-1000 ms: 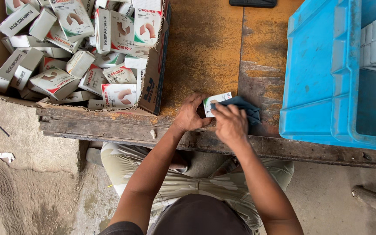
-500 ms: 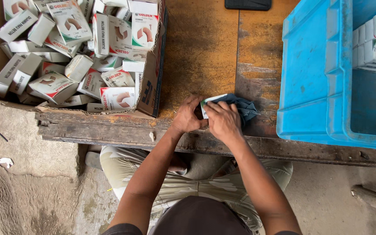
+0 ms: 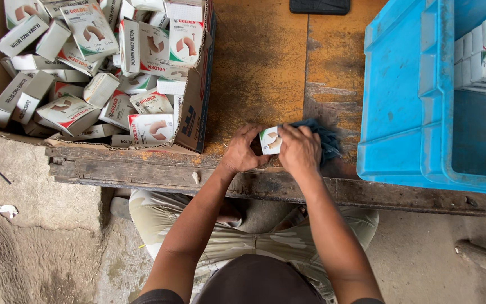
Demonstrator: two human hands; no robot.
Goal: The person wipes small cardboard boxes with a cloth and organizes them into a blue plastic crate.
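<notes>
While the left hand [image 3: 243, 149] pins a small white carton [image 3: 269, 140] against the bench [image 3: 260, 62] near its front edge, the right hand [image 3: 299, 149] presses a dark blue cloth [image 3: 326, 138] beside it, fingers curled over both, apparently so the carton cannot slide under the rubbing. Just left, an open cardboard box [image 3: 193, 107] of jumbled similar cartons lies within easy reach; to the right, a blue plastic crate [image 3: 417, 95] holds neat rows of them.

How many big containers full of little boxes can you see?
2. A cardboard carton of jumbled small boxes sits at the table's left end; a blue plastic crate with neatly stacked boxes sits at the right. Others may lie outside the picture.
</notes>
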